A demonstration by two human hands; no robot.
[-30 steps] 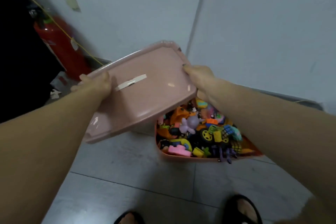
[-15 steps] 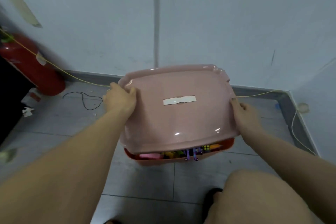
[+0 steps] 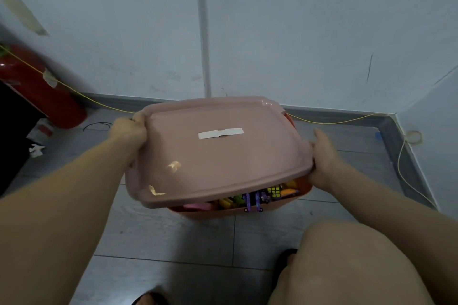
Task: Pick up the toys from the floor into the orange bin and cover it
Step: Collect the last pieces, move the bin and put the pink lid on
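Note:
A pink lid (image 3: 213, 156) with a strip of white tape on top lies over the orange bin (image 3: 223, 214), which stands on the grey floor by the wall. My left hand (image 3: 128, 132) grips the lid's left edge and my right hand (image 3: 323, 158) grips its right edge. The lid's near edge stands a little above the bin's rim. Through that gap show several colourful toys (image 3: 260, 198), with a purple one hanging over the rim. The rest of the bin is hidden under the lid.
A red fire extinguisher (image 3: 37, 86) leans at the left wall beside a dark object. A yellow cord (image 3: 322, 121) runs along the baseboard to the right corner. My bent knee (image 3: 347, 262) and sandalled feet fill the bottom right. Bits of paper lie at the left.
The lid swung from a tilted hold left of the open bin to lie over it, hiding most of the toys. In the last half second it sank lower and the view came closer.

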